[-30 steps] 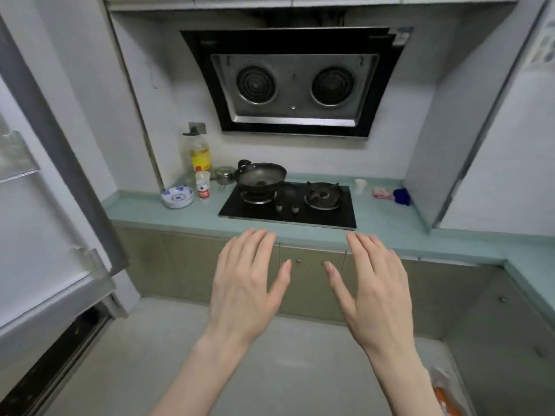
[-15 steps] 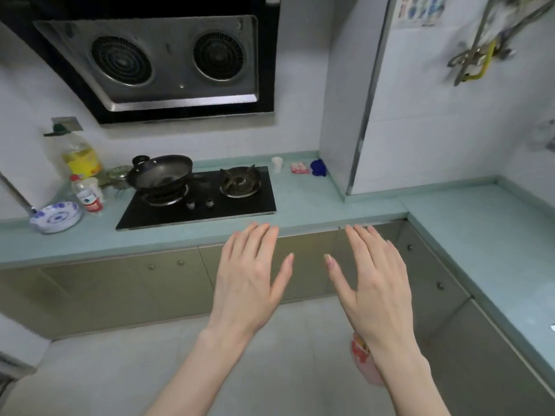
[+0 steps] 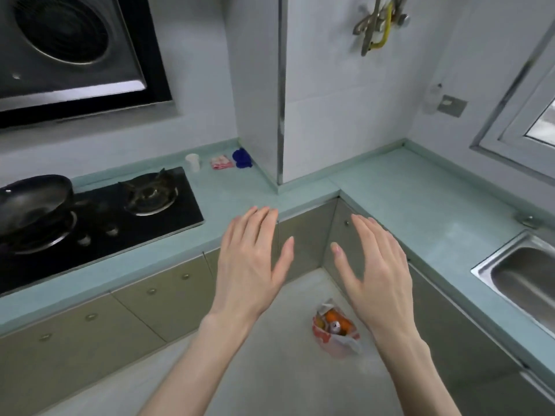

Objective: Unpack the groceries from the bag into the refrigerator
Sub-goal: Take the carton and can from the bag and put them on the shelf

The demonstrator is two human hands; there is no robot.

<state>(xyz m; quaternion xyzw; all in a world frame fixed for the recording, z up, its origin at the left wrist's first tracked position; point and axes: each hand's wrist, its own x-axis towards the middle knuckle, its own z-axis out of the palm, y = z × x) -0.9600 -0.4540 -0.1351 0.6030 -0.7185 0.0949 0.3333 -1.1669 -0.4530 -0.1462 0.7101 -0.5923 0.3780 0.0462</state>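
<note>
Since a moment ago we have swung right, so the bag (image 3: 335, 328) (mouth open upward) now lies on the floor below our empty, straight-fingered hands, just beneath the right hand (image 3: 379, 276), farther from the left hand (image 3: 247, 265).

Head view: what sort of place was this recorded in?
A small home kitchen, most likely: a gas hob with a wok under a range hood, an L-shaped countertop, and a steel sink at the right.
</note>
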